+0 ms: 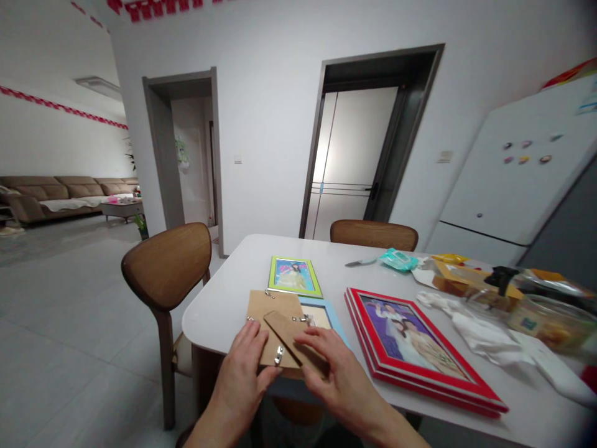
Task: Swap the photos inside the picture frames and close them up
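Note:
A brown photo-frame backing board (255, 303) with metal clips lies near the table's front edge. Across it runs a narrow brown stand leg (280, 328), set at a slant. My left hand (239, 362) grips the board's left side, fingers on top and thumb at the near edge. On the right, my right hand (336, 367) has its fingers and thumb closed around the stand leg's lower part, partly hiding it. Partly under the board is a light blue picture frame (334, 313). Just beyond lies a lime-green picture frame (318, 287) with a portrait in it.
Stacked red picture frames (380, 348) lie to the right. Behind them are a knife (360, 263), a teal wipes packet (398, 260), crumpled tissue (480, 336) and a clear plastic container (550, 320). Wooden chairs stand at the left (170, 264) and far side (373, 234).

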{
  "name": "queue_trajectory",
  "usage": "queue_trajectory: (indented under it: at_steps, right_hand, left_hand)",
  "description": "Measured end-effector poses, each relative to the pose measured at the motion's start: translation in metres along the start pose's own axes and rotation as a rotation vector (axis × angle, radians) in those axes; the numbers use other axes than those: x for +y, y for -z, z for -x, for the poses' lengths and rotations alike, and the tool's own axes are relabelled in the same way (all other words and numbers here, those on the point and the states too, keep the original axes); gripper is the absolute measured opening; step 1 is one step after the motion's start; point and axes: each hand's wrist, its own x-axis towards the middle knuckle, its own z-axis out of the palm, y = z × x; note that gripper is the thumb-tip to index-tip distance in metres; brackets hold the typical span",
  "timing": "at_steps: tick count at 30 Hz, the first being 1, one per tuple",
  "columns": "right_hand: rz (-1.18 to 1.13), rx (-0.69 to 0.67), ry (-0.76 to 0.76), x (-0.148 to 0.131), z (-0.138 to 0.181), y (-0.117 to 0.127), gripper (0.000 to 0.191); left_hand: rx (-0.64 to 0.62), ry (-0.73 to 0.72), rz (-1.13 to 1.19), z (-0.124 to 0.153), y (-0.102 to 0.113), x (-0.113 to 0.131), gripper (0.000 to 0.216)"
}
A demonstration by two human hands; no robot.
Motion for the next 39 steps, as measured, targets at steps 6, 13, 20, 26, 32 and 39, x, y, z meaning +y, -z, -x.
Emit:
queue_trajectory:
  at_steps: [6,13,20,26,32,39]
  right_hand:
    - [0.113,-0.024,-0.127,0.034,0.025,0.021,0.031]
    - [0.195,-0.053,-0.152,0.057,0.032,0.010,0.032]
    - [0.237,-0.034,-0.127,0.057,0.029,0.000,0.034]
    - [0.210,-0.025,-0.101,0.053,0.027,-0.002,0.033]
    - [0.208,-0.046,-0.098,0.052,0.021,0.000,0.029]
    - [0.369,-0.003,-0.182,0.077,-0.015,-0.004,0.029]
  left_hand:
    - [-0.277,0.016,0.083,-0.015,-0.019,0.037,0.049]
    - [-0.432,0.008,0.059,-0.018,-0.018,0.038,0.046]
    - [-0.516,0.022,0.016,-0.011,-0.014,0.030,0.068]
    - [-0.437,0.004,0.078,-0.005,-0.016,0.018,0.055]
    - [-0.386,-0.005,0.100,-0.004,-0.014,0.015,0.028]
    - [-0.374,-0.004,0.106,-0.004,-0.013,0.015,0.028]
